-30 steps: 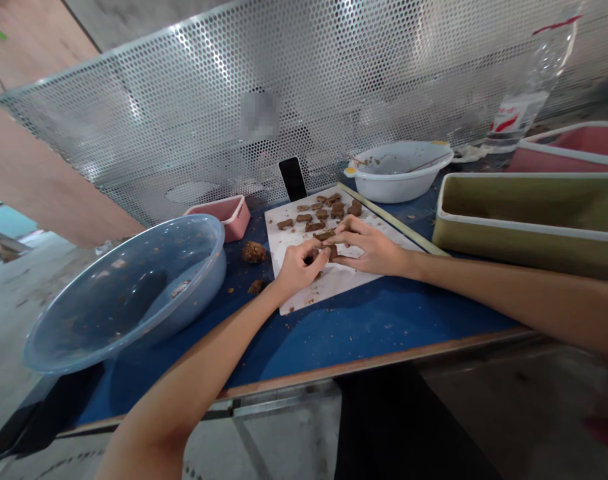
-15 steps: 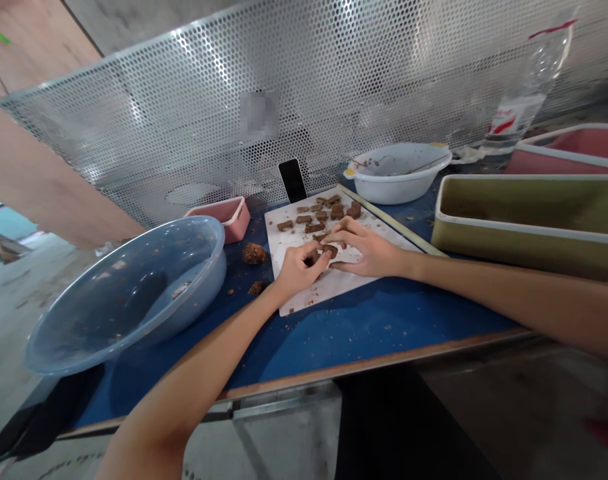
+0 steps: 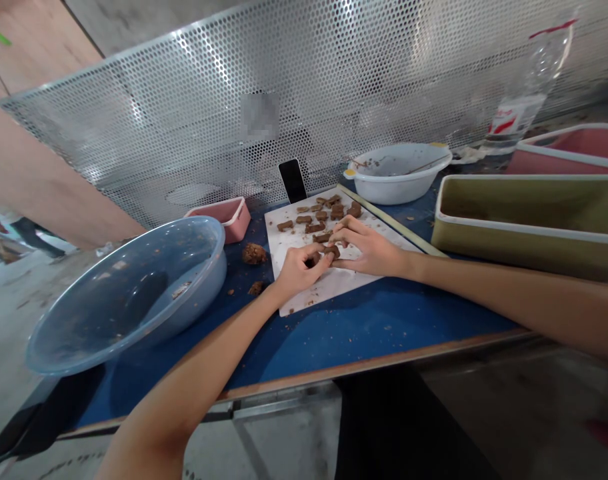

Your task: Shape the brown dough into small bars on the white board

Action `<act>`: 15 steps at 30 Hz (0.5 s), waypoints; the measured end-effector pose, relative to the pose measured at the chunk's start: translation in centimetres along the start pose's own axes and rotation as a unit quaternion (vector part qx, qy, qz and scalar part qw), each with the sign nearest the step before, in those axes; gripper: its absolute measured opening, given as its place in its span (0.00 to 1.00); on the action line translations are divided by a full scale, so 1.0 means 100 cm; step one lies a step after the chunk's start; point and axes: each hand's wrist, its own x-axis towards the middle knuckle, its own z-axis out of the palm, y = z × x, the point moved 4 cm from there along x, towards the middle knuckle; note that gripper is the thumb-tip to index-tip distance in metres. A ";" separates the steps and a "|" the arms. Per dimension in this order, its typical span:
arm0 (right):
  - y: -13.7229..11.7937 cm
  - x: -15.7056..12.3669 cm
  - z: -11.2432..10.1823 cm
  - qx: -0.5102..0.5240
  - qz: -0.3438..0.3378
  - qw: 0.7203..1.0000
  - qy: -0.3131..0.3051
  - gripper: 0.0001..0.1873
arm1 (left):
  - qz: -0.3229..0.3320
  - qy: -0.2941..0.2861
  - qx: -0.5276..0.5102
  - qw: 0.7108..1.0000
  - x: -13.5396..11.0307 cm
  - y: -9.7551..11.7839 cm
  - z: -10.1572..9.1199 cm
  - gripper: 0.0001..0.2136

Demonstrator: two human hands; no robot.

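Observation:
My left hand [image 3: 300, 270] is closed on a small brown clay-like piece [image 3: 333, 251], pinching it between thumb and fingers over a white board [image 3: 299, 303]. From the other side, my right hand [image 3: 369, 252] curls its thumb and fingers around the same piece, gripping its right end. Part of the piece is hidden by my fingers. Beyond my hands, several similar brown pieces [image 3: 315, 228] lie spread on the board, among small crumbs. Two rough brown lumps, one larger [image 3: 254, 253] and one smaller [image 3: 257, 288], sit on the blue table left of the board.
At left, a big blue translucent basin [image 3: 204, 293] tilts beside a small pink box [image 3: 240, 223]. A phone [image 3: 293, 180] leans on the perforated metal screen [image 3: 194, 133]. A white basin [image 3: 399, 190], green planter [image 3: 524, 237], pink planter [image 3: 529, 160] and plastic bottle [image 3: 517, 113] stand right.
The brown piece and my fingertips have shifted slightly, with my right fingers closing in on it. A person's legs have come into view in the far left background.

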 end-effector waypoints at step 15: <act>-0.006 0.002 -0.002 -0.012 -0.025 1.000 0.004 0.16 | -0.003 -0.013 -0.013 1.000 0.001 0.000 0.000 0.18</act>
